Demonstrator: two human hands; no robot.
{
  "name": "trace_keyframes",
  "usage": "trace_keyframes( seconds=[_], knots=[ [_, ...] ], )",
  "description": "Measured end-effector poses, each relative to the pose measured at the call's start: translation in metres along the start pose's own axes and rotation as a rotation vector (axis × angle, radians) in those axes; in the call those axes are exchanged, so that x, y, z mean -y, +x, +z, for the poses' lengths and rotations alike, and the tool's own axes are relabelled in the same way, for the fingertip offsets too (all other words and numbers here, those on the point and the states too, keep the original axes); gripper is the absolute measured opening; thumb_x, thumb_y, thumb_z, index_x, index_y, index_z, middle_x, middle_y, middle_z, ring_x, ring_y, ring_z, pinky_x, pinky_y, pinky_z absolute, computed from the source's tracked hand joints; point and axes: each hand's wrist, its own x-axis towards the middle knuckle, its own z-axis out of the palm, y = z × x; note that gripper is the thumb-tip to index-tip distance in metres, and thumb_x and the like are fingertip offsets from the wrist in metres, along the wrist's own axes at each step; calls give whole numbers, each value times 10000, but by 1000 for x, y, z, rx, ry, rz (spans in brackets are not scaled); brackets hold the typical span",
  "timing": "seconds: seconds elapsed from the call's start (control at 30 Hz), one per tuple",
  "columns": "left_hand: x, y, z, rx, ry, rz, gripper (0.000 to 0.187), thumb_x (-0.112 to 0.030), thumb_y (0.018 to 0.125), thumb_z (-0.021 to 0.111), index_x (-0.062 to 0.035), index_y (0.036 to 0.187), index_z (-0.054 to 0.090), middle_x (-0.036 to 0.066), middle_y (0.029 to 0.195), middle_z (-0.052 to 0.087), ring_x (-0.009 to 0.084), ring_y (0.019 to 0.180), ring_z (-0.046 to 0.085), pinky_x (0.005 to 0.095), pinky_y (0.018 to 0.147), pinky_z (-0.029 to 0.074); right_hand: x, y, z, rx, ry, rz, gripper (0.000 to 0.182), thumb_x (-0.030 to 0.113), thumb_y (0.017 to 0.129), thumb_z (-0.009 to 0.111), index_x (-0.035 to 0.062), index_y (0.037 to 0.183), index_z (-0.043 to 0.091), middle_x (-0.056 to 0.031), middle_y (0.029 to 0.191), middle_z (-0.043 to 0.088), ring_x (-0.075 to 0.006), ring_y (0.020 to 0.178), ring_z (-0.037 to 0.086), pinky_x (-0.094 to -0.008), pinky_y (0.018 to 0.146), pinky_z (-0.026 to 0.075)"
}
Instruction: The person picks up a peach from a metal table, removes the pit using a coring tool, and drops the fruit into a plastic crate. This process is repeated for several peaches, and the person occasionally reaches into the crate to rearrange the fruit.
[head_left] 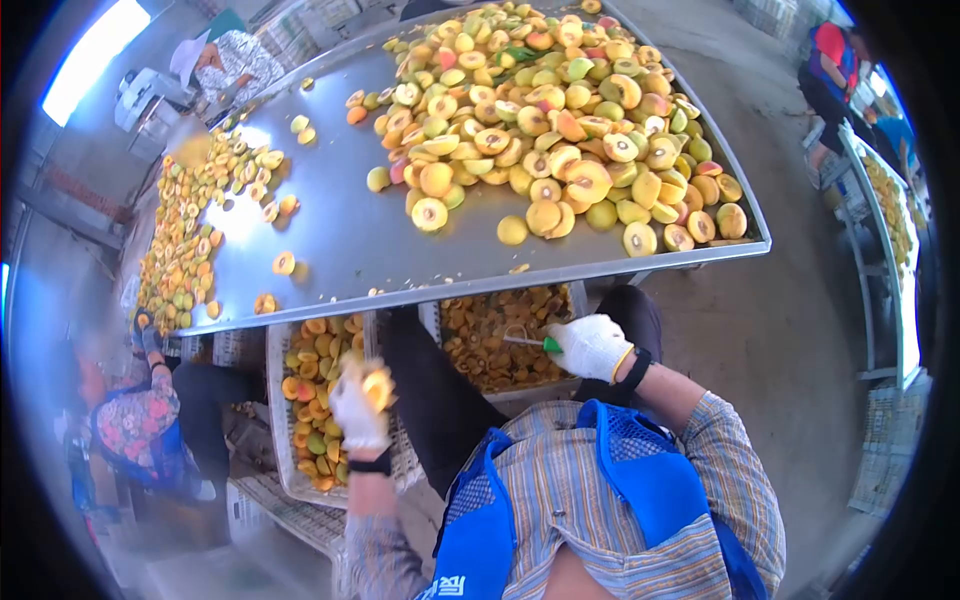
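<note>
My left hand (358, 408), in a white glove and smeared by motion, is closed around a yellow peach half (379, 389). It is above a white crate (282, 440) of halved peaches (318, 345). My right hand (592, 348), also gloved, grips the green handle of a pitting tool (526, 340) with a thin wire loop at its end. That loop hangs over a second crate (577, 296) between my knees, which holds brownish pieces (485, 365), apparently pits and scraps. The two hands are apart.
A metal table (340, 215) with a raised rim stands before me, bearing a large heap of halved peaches (540, 120) and another pile (190, 220) at left. A co-worker in a floral sleeve (140, 425) sits at left. Another person (235, 65) is behind the table; others stand far right.
</note>
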Motion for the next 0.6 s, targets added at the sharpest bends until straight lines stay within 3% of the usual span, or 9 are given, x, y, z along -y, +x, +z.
trace_keyframes(
  seconds=[0.03, 0.07, 0.1, 0.13, 0.17, 0.23, 0.4, 0.53, 0.6],
  knots=[
    [17, 11, -39, -19, 290, 152, 507, -472, 998, 526, -24, 864, 722, 113, 790, 710, 226, 703, 684, 316, 620, 543, -5, -1, 7, 4, 12, -4, 258, 364, 898, 575, 125, 935, 668, -139, 752, 696, -362, 686, 685, -499, 602, 542],
    [25, 23, -78, -74, 1138, 346, 445, -477, 942, 586, -60, 889, 733, 172, 822, 718, 332, 739, 679, 409, 698, 542, -5, -2, 6, 15, 29, 3, 258, 368, 895, 579, 128, 928, 670, -132, 746, 695, -359, 681, 685, -496, 606, 544],
    [31, 24, -96, -122, 1537, 364, 411, -484, 883, 626, -85, 902, 723, 216, 902, 694, 416, 802, 645, 505, 745, 523, -6, -4, 8, 5, 49, 1, 258, 370, 894, 582, 131, 916, 675, -132, 761, 700, -358, 686, 686, -495, 612, 545],
    [21, 14, -90, -212, 1680, 358, 422, -490, 851, 650, -79, 937, 691, 199, 954, 662, 415, 905, 618, 518, 800, 507, -4, -5, 3, 49, 72, 21, 268, 381, 896, 579, 135, 907, 683, -134, 779, 705, -356, 689, 686, -495, 614, 544],
    [28, 30, -92, -223, 1561, 612, 360, -406, 838, 688, -68, 958, 658, 192, 989, 628, 418, 977, 585, 523, 857, 485, -5, -6, 8, 42, 96, 24, 266, 369, 897, 573, 132, 898, 692, -138, 772, 702, -358, 694, 688, -496, 613, 543],
    [-5, 32, -24, -236, 1285, 834, 354, -232, 803, 736, -25, 1073, 642, 230, 1146, 602, 430, 1085, 552, 511, 919, 472, 0, -9, 0, 116, 108, 65, 238, 318, 882, 576, 119, 909, 704, -155, 761, 701, -365, 708, 696, -484, 607, 545],
    [-46, 52, 168, 418, 945, 1274, 512, -146, 757, 770, -64, 1219, 565, 224, 1214, 575, 429, 1119, 545, 499, 957, 466, -6, -17, 12, 4, 225, -8, 233, 261, 814, 654, 108, 980, 710, -149, 828, 709, -357, 800, 703, -460, 692, 556],
    [-38, 68, 257, 607, 1074, 1199, 555, -283, 766, 769, -91, 1248, 570, 236, 1202, 588, 439, 1103, 563, 499, 930, 479, -10, -25, 16, -19, 237, -17, 219, 264, 830, 641, 109, 977, 691, -149, 790, 689, -367, 771, 693, -469, 665, 547],
    [-38, 63, 275, 719, 1413, 982, 595, -376, 757, 766, -96, 1250, 583, 231, 1177, 601, 429, 1084, 586, 501, 902, 495, -11, -32, 11, -36, 271, -42, 215, 269, 850, 626, 101, 975, 673, -154, 764, 676, -374, 739, 683, -479, 643, 541]
  ],
)
